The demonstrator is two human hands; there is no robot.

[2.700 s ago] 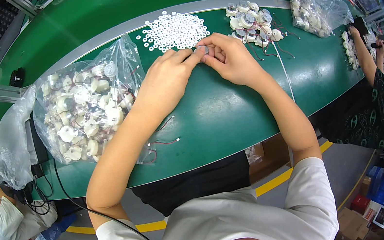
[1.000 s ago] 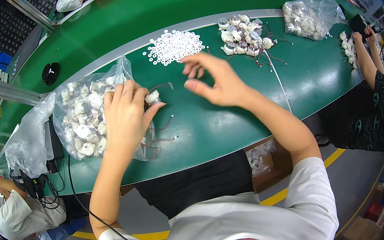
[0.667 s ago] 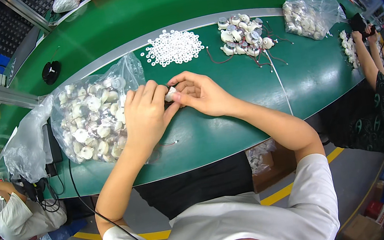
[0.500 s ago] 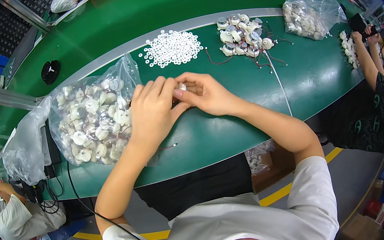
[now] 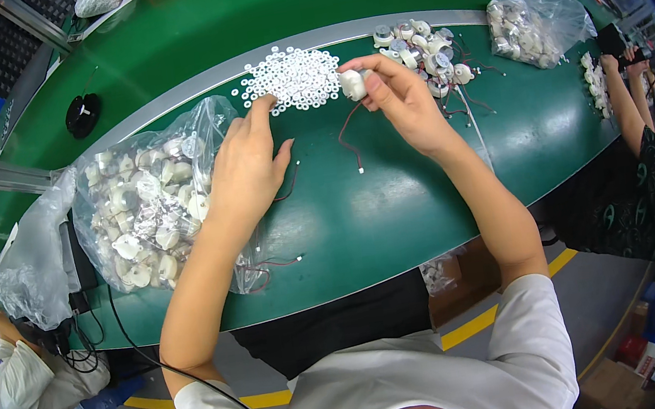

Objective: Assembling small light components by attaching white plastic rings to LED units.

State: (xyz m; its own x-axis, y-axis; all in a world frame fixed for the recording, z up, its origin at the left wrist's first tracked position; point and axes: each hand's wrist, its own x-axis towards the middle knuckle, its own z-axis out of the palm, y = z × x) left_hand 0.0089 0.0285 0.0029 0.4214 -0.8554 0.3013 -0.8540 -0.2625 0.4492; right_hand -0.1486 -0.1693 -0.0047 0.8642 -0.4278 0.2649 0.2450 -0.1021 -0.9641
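On the green bench (image 5: 395,212) in front of you, your right hand (image 5: 405,101) is closed around a small white motor (image 5: 352,84), pinched between thumb and fingers just beside the pile of white rings (image 5: 295,79); its dark leads (image 5: 348,139) hang down onto the mat. Your left hand (image 5: 249,169) lies with fingers loosely spread and holding nothing, the fingertips (image 5: 262,106) touching the near edge of that ring pile, the palm resting against the clear bag of white parts (image 5: 147,205) at your left. A grey strip (image 5: 186,90) runs along the bench behind the rings. Beyond your right hand sits a loose heap of finished motors (image 5: 423,49) with trailing wires, and farther right a second clear bag (image 5: 533,29). A black round part (image 5: 83,115) lies on the far green surface. Another person's arm (image 5: 623,100) reaches onto the bench at the right end, and yellow floor lines (image 5: 478,321) show below the bench edge.
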